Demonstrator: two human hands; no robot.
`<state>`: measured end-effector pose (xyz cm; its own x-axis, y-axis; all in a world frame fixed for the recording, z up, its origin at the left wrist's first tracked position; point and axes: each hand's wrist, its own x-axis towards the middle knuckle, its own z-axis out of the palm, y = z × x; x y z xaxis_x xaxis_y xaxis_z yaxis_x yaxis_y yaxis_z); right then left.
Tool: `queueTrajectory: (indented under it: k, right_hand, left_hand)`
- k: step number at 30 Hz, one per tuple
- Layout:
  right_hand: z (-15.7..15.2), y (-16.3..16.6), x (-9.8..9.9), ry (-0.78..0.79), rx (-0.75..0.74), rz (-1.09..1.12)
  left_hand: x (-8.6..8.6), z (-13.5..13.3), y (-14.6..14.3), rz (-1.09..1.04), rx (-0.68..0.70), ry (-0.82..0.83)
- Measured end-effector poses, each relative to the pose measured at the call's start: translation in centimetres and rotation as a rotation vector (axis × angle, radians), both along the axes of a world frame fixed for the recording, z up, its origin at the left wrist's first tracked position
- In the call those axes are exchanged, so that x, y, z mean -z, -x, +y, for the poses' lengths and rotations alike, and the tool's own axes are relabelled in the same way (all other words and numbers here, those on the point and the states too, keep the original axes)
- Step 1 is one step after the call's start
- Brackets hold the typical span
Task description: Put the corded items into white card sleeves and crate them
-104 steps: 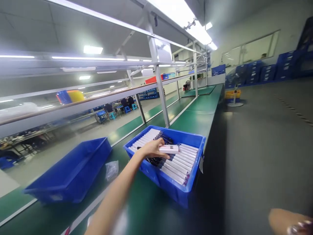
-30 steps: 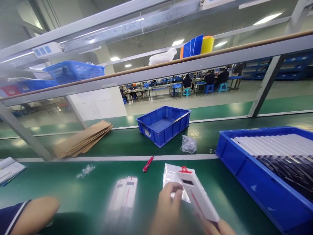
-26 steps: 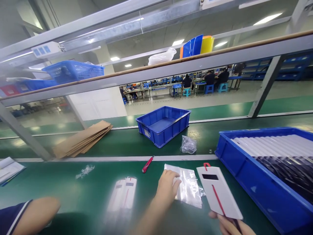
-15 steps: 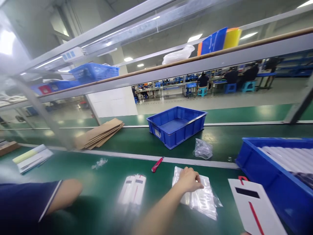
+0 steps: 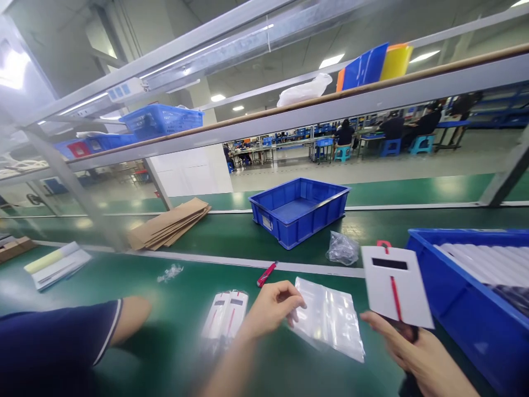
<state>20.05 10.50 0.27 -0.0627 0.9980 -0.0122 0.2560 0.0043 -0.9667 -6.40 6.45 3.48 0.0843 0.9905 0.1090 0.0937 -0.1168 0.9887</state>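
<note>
1. Fingers of the right hand (image 5: 417,350), in the head view, grip one white pack (image 5: 407,286) by its near end. It has one red stripe and one black window.
2. The left hand (image 5: 268,309) has bent fingers at the edge of some clear plastic (image 5: 330,317). I cannot tell if they pinch it.
3. Two other packs (image 5: 237,311) lie just left of the left hand.
4. One red knife (image 5: 266,274) lies just past the left hand.
5. One blue bin (image 5: 303,231) sits farther past it; another blue bin (image 5: 458,309) is right of the right hand.

No readable text; bin label (image 5: 267,223) too small.
</note>
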Motion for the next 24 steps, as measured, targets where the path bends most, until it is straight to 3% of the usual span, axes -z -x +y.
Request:
queueTrajectory:
  k: [5,10,14,19,24]
  right_hand:
    - [-1.2,5.0,-4.2,0.018,-0.171,0.097]
    - [-3.2,7.4,-5.4,0.007,-0.270,0.042]
    - [-3.4,7.8,-5.2,-0.049,-0.299,-0.024]
    - [-3.0,8.1,-3.8,-0.091,-0.239,-0.062]
    - [-2.9,8.1,-1.5,-0.018,-0.361,-0.018]
  left_hand:
    - [-1.2,-2.8,1.0,-0.028,-0.022,0.130]
    - [-1.6,-4.0,1.6,0.052,-0.060,0.187]
    - [-1.2,-4.6,1.4,0.101,-0.104,0.178]
    - [1.1,-5.4,-1.0,0.305,-0.568,-0.126]
    - [1.8,-5.5,-2.2,0.194,-0.558,-0.160]
